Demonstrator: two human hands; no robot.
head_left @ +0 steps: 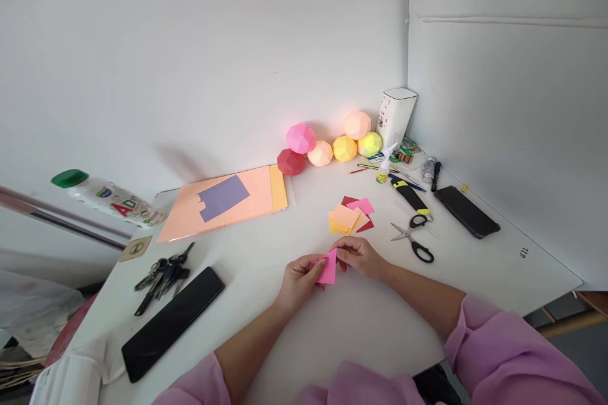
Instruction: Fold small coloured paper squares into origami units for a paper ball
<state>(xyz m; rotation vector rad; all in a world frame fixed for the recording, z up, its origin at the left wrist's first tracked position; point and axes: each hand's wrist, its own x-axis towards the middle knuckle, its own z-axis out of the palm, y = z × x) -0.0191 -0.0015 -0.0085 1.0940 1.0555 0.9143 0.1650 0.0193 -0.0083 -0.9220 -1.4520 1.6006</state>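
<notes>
Both my hands hold a small pink paper square (329, 267) just above the white table (266, 253). My left hand (299, 278) pinches its lower left side, fingers closed on it. My right hand (360, 255) grips its upper right corner. A small pile of yellow, orange, pink and red paper squares (350, 215) lies just beyond my hands. Black-handled scissors (414, 239) lie to the right of the pile.
Several paper balls (327, 144) line the wall, beside a white container (396, 115). A glue bottle (382, 169), pens, a cutter (412, 197) and a phone (466, 210) lie at right. Orange sheets (228, 201), keys (164, 272), a black case (171, 323) and a bottle (111, 197) lie at left.
</notes>
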